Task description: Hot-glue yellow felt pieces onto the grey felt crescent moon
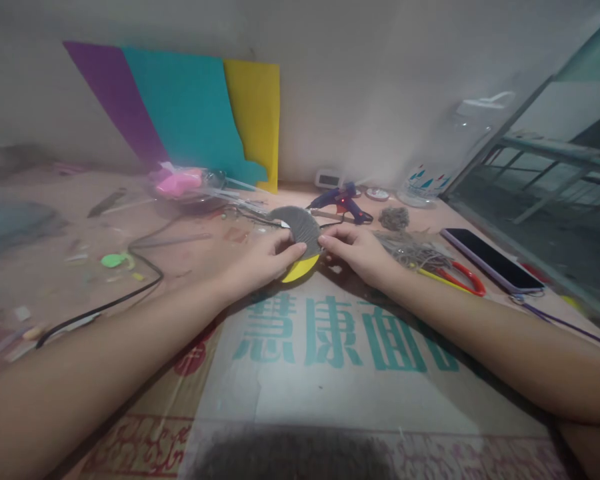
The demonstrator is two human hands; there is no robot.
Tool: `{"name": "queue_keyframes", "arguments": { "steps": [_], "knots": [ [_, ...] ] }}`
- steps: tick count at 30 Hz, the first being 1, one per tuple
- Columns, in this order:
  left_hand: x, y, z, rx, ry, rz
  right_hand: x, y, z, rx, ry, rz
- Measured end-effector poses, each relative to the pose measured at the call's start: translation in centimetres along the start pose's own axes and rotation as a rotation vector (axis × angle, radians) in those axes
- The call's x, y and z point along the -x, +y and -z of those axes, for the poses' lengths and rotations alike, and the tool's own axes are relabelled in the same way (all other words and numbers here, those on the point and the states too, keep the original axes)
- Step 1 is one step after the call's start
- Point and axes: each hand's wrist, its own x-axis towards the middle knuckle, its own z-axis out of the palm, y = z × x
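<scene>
A crescent-shaped piece (300, 225) wound in grey yarn is held up between my two hands, over the near part of the table. Along its lower edge a bright yellow part (301, 268) shows bare. My left hand (267, 257) pinches its left side, thumb on the front face and fingers behind. At its right edge, the thumb and forefinger of my right hand (355, 250) close on the rim of the piece. The other fingers of the right hand are curled under and partly hidden.
Behind stand a blue glue gun (343, 201), a ball of grey yarn (394, 218) and a clear bottle (430, 160). Right are loose yarn (413, 250), red-handled scissors (467, 277) and a phone (493, 260). A black cord (130, 293) crosses the left. Printed cardboard (320, 400) lies in front.
</scene>
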Motion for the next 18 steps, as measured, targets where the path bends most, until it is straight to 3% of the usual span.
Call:
{"name": "queue_keyframes", "arguments": {
  "steps": [4, 10, 18],
  "knots": [
    [0.04, -0.31, -0.36, 0.110, 0.167, -0.063, -0.02, 0.02, -0.02, -0.018, 0.076, -0.037],
    [0.60, -0.09, -0.76, -0.025, 0.058, -0.139, 0.06, 0.07, -0.33, 0.125, 0.083, 0.073],
    [0.70, 0.38, -0.83, -0.075, 0.080, -0.142, 0.15, -0.23, -0.59, 0.207, 0.027, 0.120]
  ]
}}
